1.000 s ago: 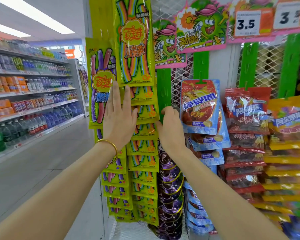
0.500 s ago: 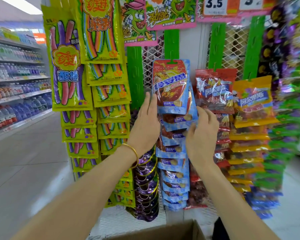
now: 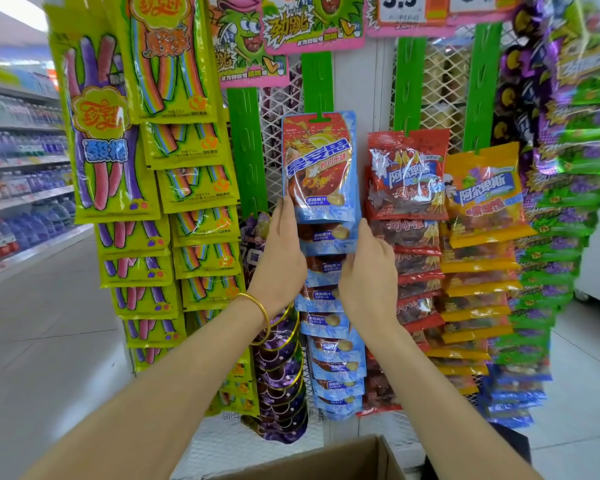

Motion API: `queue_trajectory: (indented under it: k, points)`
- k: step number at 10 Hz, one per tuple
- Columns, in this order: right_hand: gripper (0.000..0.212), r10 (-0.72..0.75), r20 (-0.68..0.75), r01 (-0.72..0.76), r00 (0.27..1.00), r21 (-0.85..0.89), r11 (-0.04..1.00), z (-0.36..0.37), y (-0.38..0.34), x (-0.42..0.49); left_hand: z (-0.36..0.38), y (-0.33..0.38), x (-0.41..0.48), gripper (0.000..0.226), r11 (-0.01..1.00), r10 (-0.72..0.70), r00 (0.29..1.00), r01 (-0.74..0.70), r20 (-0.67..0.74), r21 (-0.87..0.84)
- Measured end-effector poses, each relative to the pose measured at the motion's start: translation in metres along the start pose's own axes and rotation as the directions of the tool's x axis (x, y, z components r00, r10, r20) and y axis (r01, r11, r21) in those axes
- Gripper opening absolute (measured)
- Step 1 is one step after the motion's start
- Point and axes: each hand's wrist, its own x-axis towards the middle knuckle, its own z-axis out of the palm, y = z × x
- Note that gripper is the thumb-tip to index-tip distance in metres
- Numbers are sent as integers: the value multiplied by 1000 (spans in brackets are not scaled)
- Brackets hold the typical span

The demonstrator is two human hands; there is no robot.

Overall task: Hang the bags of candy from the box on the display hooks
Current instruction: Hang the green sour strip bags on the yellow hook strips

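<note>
A column of blue-and-red candy bags (image 3: 317, 168) hangs from a green clip strip (image 3: 316, 81) at the middle of the display. My left hand (image 3: 283, 258), with a gold bangle at the wrist, lays straight fingers against the left edge of the top bags. My right hand (image 3: 368, 275) touches the right edge of the same column, index finger pointing up; its other fingers are partly hidden. Neither hand carries a loose bag. The open cardboard box (image 3: 343, 455) shows only its top flap at the bottom edge.
Yellow-green sour-strip bags (image 3: 174, 57) hang at left, purple bags (image 3: 281, 375) low in the middle, red bags (image 3: 407, 174) and orange bags (image 3: 482, 188) at right, green-purple bags (image 3: 575, 202) far right. One green strip (image 3: 246, 150) hangs bare. Drink shelves (image 3: 18, 202) line the aisle at left.
Both hands moved right from the yellow-green bags to the blue-and-red column and now flank it. The view turned right and down, bringing the box edge in.
</note>
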Motion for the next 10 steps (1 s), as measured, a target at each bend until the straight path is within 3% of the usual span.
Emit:
queue_trajectory:
  k: [5, 7, 8, 10]
  points:
    - [51, -71, -42, 75, 997, 108, 991, 14, 11, 1, 8, -7, -10, 72, 1000, 10, 1000, -10, -9, -6]
    - [56, -79, -2, 78, 997, 182, 980, 11, 17, -1, 9, -12, -15, 73, 996, 55, 998, -55, -10, 75]
    - [55, -67, 35, 58, 997, 219, 974, 6, 17, -2, 12, -14, -16, 69, 972, 132, 991, -131, 11, 194]
    - [54, -66, 48, 53, 997, 233, 971, 0, 14, -2, 17, -14, -17, 69, 973, 127, 992, -126, 8, 194]
